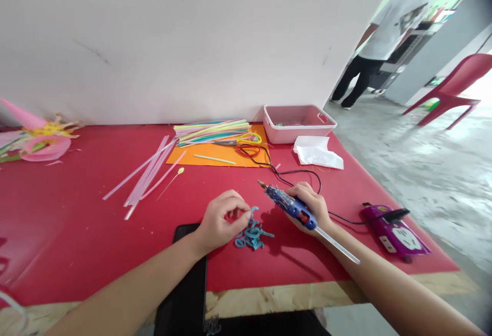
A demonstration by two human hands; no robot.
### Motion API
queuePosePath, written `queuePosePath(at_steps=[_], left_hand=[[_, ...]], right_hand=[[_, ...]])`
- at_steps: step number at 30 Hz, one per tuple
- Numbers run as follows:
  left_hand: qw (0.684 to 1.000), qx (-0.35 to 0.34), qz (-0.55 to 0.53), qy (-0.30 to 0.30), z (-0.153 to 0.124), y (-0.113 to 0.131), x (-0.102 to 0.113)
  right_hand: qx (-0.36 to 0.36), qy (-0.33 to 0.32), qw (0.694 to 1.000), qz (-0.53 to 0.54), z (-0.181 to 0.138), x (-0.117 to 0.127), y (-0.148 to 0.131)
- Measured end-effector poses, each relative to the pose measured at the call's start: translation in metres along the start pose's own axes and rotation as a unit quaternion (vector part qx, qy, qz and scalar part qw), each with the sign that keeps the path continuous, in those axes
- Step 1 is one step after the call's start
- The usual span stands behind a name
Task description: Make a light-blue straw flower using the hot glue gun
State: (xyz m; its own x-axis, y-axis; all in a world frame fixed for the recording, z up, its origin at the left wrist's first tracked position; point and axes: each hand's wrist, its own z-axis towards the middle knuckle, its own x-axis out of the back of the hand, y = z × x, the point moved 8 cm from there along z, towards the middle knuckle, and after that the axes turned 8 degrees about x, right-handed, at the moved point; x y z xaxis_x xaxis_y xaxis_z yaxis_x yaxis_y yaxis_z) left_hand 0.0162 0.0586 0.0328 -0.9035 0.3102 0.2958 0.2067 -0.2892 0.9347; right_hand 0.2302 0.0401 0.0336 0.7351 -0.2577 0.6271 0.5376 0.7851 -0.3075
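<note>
My right hand (313, 205) is wrapped round a blue glue gun (291, 206) whose nozzle points up and to the left; a clear glue stick juts from its back, along my forearm. My left hand (223, 221) pinches the tip of a teal strip (254, 210). That strip rises from a small heap of curled teal straw pieces (251, 234) on the red table cover (96, 223). The gun's nozzle is a short way right of my left fingers and apart from them.
A black cord (300, 174) runs from the gun to a purple power strip (395, 231) at the right edge. Farther back lie an orange sheet (215, 154), coloured straws (209, 131), scissors (246, 140), a pink tray (298, 123) and white paper (317, 151). A person stands by the board.
</note>
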Motion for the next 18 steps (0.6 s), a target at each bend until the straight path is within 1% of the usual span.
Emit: queuePosePath(at_steps=[4,9,14,18], left_hand=[[0.997,-0.049,0.040,0.041,-0.007,0.007,0.003],[0.995,-0.055,0.052,0.061,-0.007,0.008,0.005],[0.997,-0.021,0.034,0.064,-0.005,0.004,0.005],[0.997,0.047,0.003,0.063,-0.001,-0.009,0.002]], right_hand=[[0.003,0.005,1.000,-0.003,0.001,0.002,-0.001],[-0.001,0.002,1.000,-0.004,-0.001,0.001,0.001],[0.005,0.002,1.000,0.011,0.000,-0.001,0.002],[0.022,0.003,0.999,0.038,0.001,-0.002,0.001]])
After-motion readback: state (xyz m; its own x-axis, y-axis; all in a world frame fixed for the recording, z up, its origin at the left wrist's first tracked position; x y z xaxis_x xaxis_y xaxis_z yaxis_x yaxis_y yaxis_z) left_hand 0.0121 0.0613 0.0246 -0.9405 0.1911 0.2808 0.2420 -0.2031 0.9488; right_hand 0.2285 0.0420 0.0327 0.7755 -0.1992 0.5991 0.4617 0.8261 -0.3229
